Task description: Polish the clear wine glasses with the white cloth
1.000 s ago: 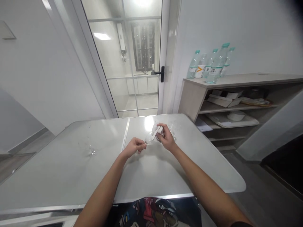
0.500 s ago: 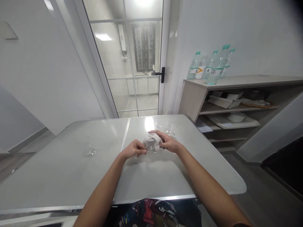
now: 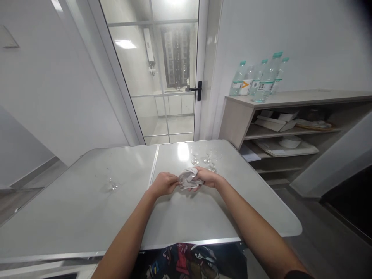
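Note:
Over the middle of the table, a clear stemmed glass (image 3: 189, 179) lies tilted between my hands, its bowl partly wrapped in a white cloth (image 3: 186, 173). My left hand (image 3: 166, 183) pinches the glass at its left end, around the stem or foot, which the fingers mostly cover. Wrapped round the cloth at the bowl is my right hand (image 3: 205, 177), thumb above and fingertips showing beneath. Just behind my right hand stand more clear stemmed glasses (image 3: 195, 159).
Another clear glass (image 3: 112, 186) is on the left half of the pale table (image 3: 72, 217). At the right, a shelf unit (image 3: 241, 120) carries several plastic bottles (image 3: 265, 87) on top. Beyond the table's back edge is a glazed door (image 3: 200, 50).
My right hand has rolled with the cloth around the bowl, from lying over the top to gripping its right side. My left hand has turned, knuckles now more upward, still on the glass.

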Tool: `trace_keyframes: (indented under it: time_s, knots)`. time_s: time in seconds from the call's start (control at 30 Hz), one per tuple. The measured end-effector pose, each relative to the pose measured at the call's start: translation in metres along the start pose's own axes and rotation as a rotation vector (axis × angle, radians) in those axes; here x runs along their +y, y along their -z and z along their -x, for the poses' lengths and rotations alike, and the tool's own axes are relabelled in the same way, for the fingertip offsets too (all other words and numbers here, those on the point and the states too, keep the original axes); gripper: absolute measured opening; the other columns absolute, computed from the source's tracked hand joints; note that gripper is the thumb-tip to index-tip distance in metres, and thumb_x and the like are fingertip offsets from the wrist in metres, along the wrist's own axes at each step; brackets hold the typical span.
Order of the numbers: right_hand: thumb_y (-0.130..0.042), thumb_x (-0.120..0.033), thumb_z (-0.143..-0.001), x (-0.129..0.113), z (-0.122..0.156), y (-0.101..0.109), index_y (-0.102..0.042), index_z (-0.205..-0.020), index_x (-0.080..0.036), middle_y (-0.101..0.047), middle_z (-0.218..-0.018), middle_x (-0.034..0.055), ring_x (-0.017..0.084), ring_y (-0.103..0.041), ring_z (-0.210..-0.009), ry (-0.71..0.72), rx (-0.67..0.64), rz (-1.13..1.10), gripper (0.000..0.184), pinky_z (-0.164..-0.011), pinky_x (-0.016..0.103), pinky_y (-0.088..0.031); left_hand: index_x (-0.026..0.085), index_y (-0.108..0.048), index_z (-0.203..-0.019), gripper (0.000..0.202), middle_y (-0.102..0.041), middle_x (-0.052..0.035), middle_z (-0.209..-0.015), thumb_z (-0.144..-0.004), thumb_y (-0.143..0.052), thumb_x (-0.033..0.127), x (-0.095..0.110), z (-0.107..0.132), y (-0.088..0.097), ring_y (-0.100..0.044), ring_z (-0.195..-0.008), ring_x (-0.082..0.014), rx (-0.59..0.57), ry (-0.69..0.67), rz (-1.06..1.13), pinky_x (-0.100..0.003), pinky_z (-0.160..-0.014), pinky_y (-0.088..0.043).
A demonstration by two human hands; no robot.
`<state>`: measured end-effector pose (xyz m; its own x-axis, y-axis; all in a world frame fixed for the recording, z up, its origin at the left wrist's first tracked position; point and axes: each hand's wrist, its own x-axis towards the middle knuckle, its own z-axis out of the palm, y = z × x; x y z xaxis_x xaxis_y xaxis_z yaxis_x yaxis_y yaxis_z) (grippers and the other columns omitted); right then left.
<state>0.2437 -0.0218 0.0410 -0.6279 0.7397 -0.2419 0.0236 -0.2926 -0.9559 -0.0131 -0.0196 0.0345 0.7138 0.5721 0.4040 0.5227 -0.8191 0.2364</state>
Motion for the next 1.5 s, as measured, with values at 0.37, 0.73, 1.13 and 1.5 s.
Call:
trace_keyframes:
  time_s: [0.37,0.73,1.13,1.5]
  knots:
    - [-0.074,-0.023,-0.078,-0.014,0.008,-0.008,-0.079,-0.084,-0.017,-0.074,-0.113,0.0098,0.023,-0.07,-0.094,0.559,-0.077,0.347,0.01,-0.082,0.034,-0.055,0.012,-0.068,-0.07,0.025,-0.05,0.002,-0.053,-0.081,-0.068,0.034,0.003,-0.007,0.006,-0.047,-0.049,-0.0109,-0.333,0.353,0.842,-0.024,-0.051,-0.04]
    - [-0.069,-0.024,-0.074,-0.008,-0.001,-0.004,-0.073,-0.102,-0.018,-0.076,-0.09,0.0051,0.02,-0.071,-0.072,0.361,0.156,0.194,0.029,-0.058,0.027,-0.054,0.018,-0.067,-0.075,0.028,-0.059,-0.0011,-0.06,-0.096,-0.056,0.034,0.004,-0.004,-0.01,-0.051,-0.056,-0.0127,0.174,0.007,-0.059,-0.026,-0.057,-0.033]
    - [-0.063,-0.032,-0.073,-0.005,-0.014,-0.012,-0.061,-0.078,-0.018,-0.051,-0.049,-0.0043,0.012,-0.042,-0.037,0.264,0.546,0.109,0.015,-0.035,0.023,-0.027,0.021,-0.071,-0.084,0.028,-0.066,-0.0038,-0.066,-0.098,-0.056,0.039,-0.011,-0.001,-0.016,-0.058,-0.06,-0.0156,0.26,0.152,-0.162,-0.027,-0.06,-0.034]
    - [-0.076,-0.035,-0.076,-0.002,-0.02,-0.047,-0.063,-0.107,-0.021,-0.07,-0.096,0.0038,0.02,-0.065,-0.084,0.565,0.399,-0.25,0.037,-0.076,0.031,-0.051,0.015,-0.065,-0.067,0.048,-0.057,-0.0005,-0.054,-0.088,-0.063,0.059,-0.003,-0.013,-0.019,-0.053,-0.052,-0.0133,0.351,0.531,0.83,-0.026,-0.059,-0.043]
